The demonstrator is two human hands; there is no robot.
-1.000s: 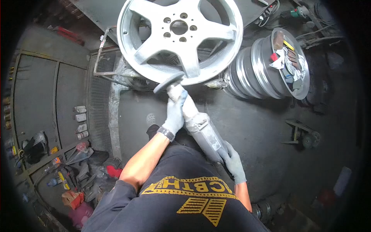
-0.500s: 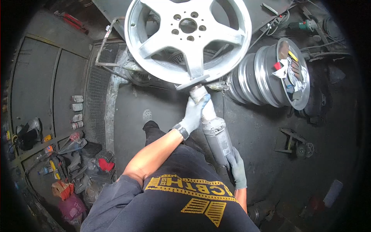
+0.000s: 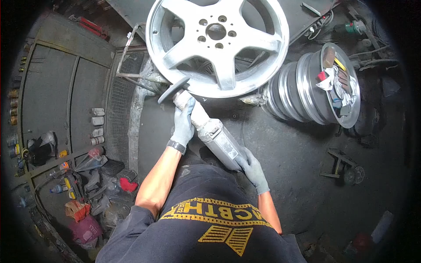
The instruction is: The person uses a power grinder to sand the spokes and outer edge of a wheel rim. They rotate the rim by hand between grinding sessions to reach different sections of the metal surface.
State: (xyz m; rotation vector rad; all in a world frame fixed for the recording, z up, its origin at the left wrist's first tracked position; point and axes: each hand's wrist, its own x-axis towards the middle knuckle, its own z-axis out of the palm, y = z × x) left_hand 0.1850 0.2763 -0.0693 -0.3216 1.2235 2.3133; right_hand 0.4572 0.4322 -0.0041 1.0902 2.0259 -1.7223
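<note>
Both my gloved hands hold an angle grinder [image 3: 221, 144] with a wrapped, whitish neck. My left hand [image 3: 184, 119] is closed around that neck, just behind the round disc [image 3: 173, 90]. At the rear of the grey body, my right hand [image 3: 254, 170] grips the handle end. The disc is tilted and overlaps the lower left rim of a five-spoke alloy wheel [image 3: 224, 70] in this view. That wheel has a bare, whitish sanded face with several bolt holes around its centre bore.
Right of the wheel, stacked rims [image 3: 302, 87] bear rags, a brush and small tools. Another power tool [image 3: 346, 168] lies on the dark floor. Cans [image 3: 98, 120] and plastic bags [image 3: 105, 201] line the left side, beside a metal frame [image 3: 125, 61].
The grinder and both hands have swung left, taking the disc from the bottom spoke to the wheel's lower left. The view has shifted slightly.
</note>
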